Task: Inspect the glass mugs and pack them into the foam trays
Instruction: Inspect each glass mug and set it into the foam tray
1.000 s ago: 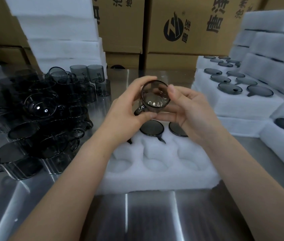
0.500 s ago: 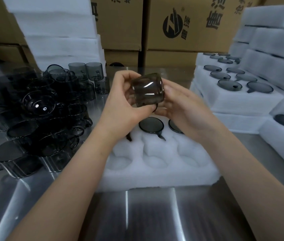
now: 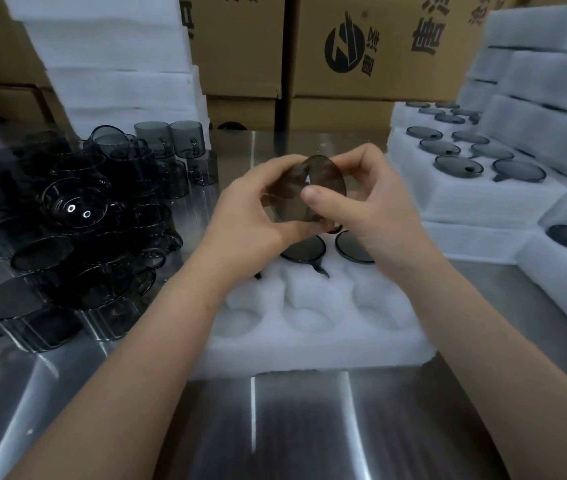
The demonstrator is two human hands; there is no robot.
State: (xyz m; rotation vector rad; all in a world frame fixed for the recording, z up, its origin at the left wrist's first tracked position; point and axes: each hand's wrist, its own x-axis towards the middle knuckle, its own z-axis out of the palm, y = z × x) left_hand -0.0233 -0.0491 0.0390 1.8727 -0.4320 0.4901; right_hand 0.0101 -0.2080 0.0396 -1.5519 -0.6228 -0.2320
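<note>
Holds smoky grey round glass mug (image 3: 327,178) in left hand (image 3: 251,216) and right hand (image 3: 379,209), fingers curled round it, above white foam tray (image 3: 310,348), likely to check it.

A shiny stainless-steel table (image 3: 275,427) fills the lower frame, with bright light streaks on it. Brown cardboard boxes (image 3: 396,81) with black printing stand stacked across the top.
</note>
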